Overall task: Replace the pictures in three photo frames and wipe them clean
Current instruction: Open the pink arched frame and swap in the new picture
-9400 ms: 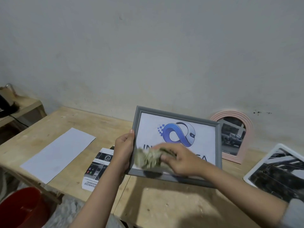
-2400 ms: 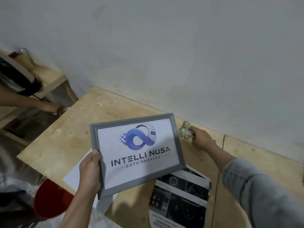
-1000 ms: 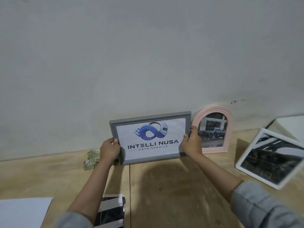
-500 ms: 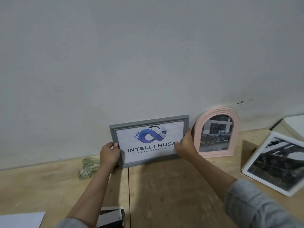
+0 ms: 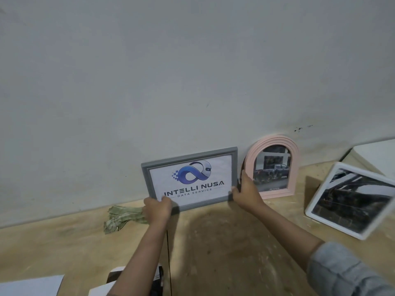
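Note:
A grey photo frame (image 5: 190, 159) with a blue logo picture stands against the wall on the wooden table (image 5: 224, 242). My left hand (image 5: 157, 208) grips its lower left corner. My right hand (image 5: 245, 190) holds its lower right edge. A pink arched frame (image 5: 275, 144) with a truck photo leans on the wall just right of it. A white square frame (image 5: 318, 201) with a dark photo lies tilted at the far right. A crumpled greenish cloth (image 5: 121, 217) lies on the table left of my left hand.
A white sheet of paper (image 5: 30, 286) and a printed brochure (image 5: 111, 278) lie at the near edge, partly under my left arm. A white box (image 5: 378, 154) sits at the far right by the wall.
The cloth was put down by the wall. The grey frame went from being held over the table to standing against the wall, and my left hand slid down to its bottom corner.

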Demonstrator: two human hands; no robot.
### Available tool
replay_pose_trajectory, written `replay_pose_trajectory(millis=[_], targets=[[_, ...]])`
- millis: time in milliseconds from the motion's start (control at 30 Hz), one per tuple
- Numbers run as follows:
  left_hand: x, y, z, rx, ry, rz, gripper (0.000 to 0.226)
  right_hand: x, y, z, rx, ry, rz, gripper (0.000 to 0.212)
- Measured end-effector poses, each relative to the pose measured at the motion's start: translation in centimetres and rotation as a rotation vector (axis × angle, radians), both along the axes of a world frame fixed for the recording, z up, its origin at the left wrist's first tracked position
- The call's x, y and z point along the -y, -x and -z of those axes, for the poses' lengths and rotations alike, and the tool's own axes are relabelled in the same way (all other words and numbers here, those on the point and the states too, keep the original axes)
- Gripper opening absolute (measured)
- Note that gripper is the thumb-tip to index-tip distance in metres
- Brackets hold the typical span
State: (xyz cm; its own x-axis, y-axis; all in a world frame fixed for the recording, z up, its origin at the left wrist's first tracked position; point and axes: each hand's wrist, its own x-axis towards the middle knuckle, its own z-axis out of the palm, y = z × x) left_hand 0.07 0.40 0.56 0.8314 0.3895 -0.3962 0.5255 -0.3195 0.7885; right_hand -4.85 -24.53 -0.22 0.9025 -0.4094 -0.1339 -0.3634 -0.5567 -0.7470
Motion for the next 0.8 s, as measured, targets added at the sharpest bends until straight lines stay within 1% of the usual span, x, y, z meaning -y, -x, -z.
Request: replay_pose_trajectory(millis=[100, 167, 333, 433, 533, 667, 733, 800], targets=[[2.7, 1.5, -0.7, 0.063, 0.028, -0.035, 0.047, 1.5, 1.7, -0.3, 0.030, 0.014, 0.025, 0.067], [5.3, 2.8, -1.5, 0.091, 0.045, -0.003, 0.050, 3.1, 2.8, -0.6, 0.046, 0.005, 0.049, 0.069], [13.6, 4.6, -2.8, 0.140, 0.081, 0.243, 0.050, 8.5, 4.9, -1.0, 0.055, 0.018, 0.146, 0.067], [18.8, 4.8, -3.4, 0.171, 0.085, 0.397, 0.051, 12.0, 5.0, -1.1, 0.096, 0.034, 0.189, 0.071], [23.1, 4.1, -3.9, 0.225, 0.016, 0.515, 0.042, 14.8, 4.3, -1.5, 0.058, 0.020, 0.249, 0.080], [26.9, 2.1, -4.0, 0.294, -0.109, 0.574, 0.029, 17.9, 2.5, -1.5, 0.022, -0.045, 0.248, 0.085], [28.2, 1.2, -3.9, 0.286, -0.155, 0.589, 0.035, 19.2, 1.6, -1.2, 0.011, -0.069, 0.232, 0.084], [28.9, 0.2, -3.7, 0.266, -0.178, 0.602, 0.046, 20.0, 1.0, -0.9, 0.029, -0.066, 0.211, 0.075]])
